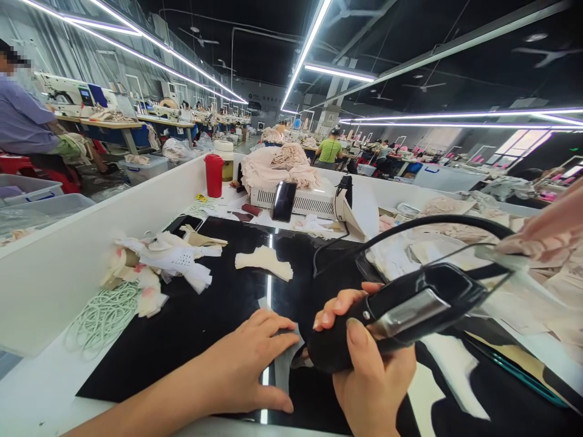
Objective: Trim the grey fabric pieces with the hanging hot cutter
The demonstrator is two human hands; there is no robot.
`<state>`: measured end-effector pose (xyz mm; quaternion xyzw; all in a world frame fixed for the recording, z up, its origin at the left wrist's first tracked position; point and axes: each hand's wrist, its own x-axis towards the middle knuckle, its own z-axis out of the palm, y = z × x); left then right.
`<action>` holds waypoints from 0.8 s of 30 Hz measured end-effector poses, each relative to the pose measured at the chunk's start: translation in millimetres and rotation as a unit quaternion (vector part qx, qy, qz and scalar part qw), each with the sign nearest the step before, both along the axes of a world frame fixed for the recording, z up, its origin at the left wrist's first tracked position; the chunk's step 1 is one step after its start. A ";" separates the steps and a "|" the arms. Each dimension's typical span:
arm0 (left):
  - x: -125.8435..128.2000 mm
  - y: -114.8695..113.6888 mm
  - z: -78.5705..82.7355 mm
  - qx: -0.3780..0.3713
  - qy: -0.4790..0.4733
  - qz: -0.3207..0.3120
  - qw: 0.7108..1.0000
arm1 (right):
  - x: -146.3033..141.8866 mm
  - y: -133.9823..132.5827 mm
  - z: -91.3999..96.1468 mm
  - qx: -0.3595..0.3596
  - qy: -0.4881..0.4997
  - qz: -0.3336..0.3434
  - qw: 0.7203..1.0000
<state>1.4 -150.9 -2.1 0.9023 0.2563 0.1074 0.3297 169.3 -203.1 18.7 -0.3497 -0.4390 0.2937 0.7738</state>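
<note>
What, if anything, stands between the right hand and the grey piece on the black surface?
Only the black handheld tool, gripped in the right hand; its near end points at the right edge of the grey piece. I cannot tell whether they touch. Nothing else visible stands between.

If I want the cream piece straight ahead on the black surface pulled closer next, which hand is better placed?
Probably the left hand: it grips no tool, and the cream piece lies ahead of it, though it covers part of the grey strip. The right hand is wrapped around the black tool.
</note>
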 end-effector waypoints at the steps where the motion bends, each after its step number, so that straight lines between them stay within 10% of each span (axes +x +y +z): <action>1: -0.2 0.0 -0.6 0.002 0.000 -0.001 1.000 | 0.0 0.1 0.1 -0.003 -0.002 -0.001 1.000; 24: -1.7 2.8 -12.5 0.046 -0.033 -0.015 0.998 | -1.9 -16.7 -0.9 0.017 -0.016 0.018 1.000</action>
